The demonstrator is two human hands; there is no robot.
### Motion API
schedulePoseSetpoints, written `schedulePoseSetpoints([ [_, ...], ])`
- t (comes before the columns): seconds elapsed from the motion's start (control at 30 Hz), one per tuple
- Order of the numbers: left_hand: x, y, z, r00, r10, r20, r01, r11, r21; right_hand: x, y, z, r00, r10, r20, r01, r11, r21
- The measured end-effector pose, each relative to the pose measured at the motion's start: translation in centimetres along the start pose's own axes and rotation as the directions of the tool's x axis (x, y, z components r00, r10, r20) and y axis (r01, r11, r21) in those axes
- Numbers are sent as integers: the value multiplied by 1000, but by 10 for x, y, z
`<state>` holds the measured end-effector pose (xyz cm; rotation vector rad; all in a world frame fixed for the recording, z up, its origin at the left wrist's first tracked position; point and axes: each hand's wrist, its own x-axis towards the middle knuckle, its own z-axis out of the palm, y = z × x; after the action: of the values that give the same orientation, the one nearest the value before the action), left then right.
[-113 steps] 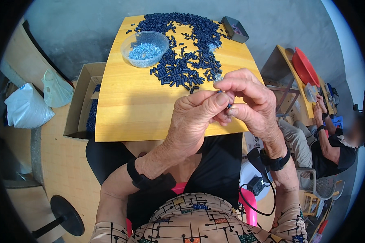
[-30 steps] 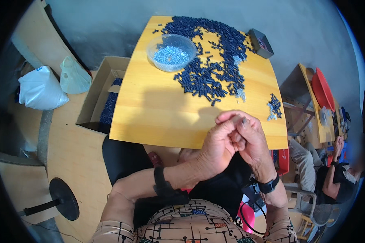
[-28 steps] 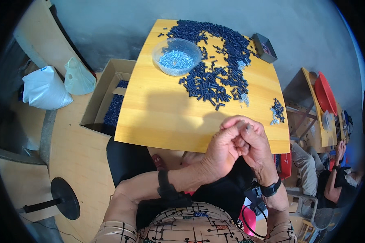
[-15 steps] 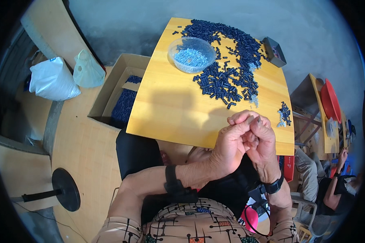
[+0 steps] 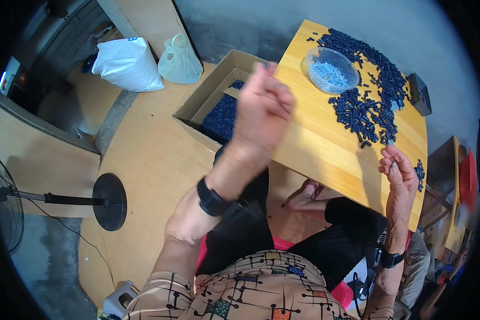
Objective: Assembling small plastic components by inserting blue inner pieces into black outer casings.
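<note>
My left hand (image 5: 264,109) is raised between the table's left edge and the cardboard box (image 5: 201,104), slightly smeared by motion. Its fingers are closed; a tiny dark spot shows at the tips, too small to name. My right hand (image 5: 400,173) is above the table's front right part, thumb and fingers drawn together close to small silvery pieces. Whatever it may pinch cannot be made out. Small black cylindrical pieces (image 5: 357,114) lie heaped across the yellow table (image 5: 314,144). A clear round bowl (image 5: 310,74) among them contains small silvery metal pieces.
Many small dark pieces fill the cardboard box's bottom. A dark open tray (image 5: 420,95) stands at the table's far right, and a smaller black cluster (image 5: 420,175) beside my right hand. White sack (image 5: 125,64), plastic bag (image 5: 180,61) and fan base (image 5: 110,201) are leftward.
My hands were together over the table's front edge and have parted. The left swung left toward the cardboard box; the right stayed by the table's right side. The view has turned left.
</note>
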<state>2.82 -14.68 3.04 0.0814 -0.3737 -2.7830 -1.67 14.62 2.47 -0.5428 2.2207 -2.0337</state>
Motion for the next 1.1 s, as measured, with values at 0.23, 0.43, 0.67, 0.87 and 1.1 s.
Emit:
schedulePoseSetpoints([
  [0.23,75,111,-121,954,19,-300,-101,961,-257,-1,14,-10,991,128,-25,-129,992,-16],
  [0.43,102,140,-193,898,-1,-439,-81,982,-168,16,28,-33,985,125,-116,-132,990,-51],
  [0.67,49,62,-60,998,-52,-22,56,972,228,30,53,-34,997,-38,-68,11,934,-358],
  [0.87,-4,-70,11,940,-317,127,30,446,894,44,54,-9,991,-132,8,117,845,-523],
  [1.1,32,-132,-23,862,-211,460,-484,-76,872,39,66,-3,921,-356,156,358,619,-699],
])
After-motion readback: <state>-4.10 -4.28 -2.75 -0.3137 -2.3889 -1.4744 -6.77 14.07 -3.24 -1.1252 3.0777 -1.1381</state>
